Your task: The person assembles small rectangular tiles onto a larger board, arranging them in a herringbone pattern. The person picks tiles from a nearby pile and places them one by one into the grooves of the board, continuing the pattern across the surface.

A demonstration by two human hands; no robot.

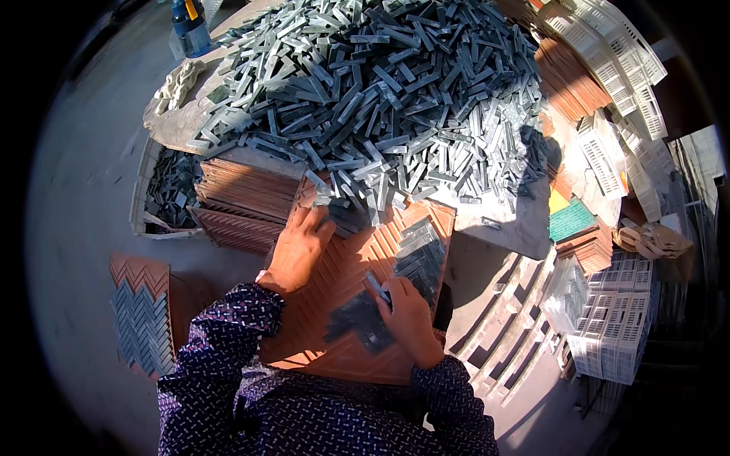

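Sunlight and shadow cross a workshop table (521,228) heaped with a pile of gray-green tile strips (380,83), as white plastic crates (608,334) stand to the right and stacked orange-brown trays (247,190) lean at left. Directly before the worker, a herringbone-grooved tray (300,327) lies partly filled with laid strips (361,319). One single strip (376,285) juts from the fingertips of the right hand (411,315), just above the laid rows; thumb and fingers are closed on it, pinching its near end. The left hand (299,247), fingers curled, reaches over the tray's far left to the pile's near edge; whether it grips a strip cannot be told.
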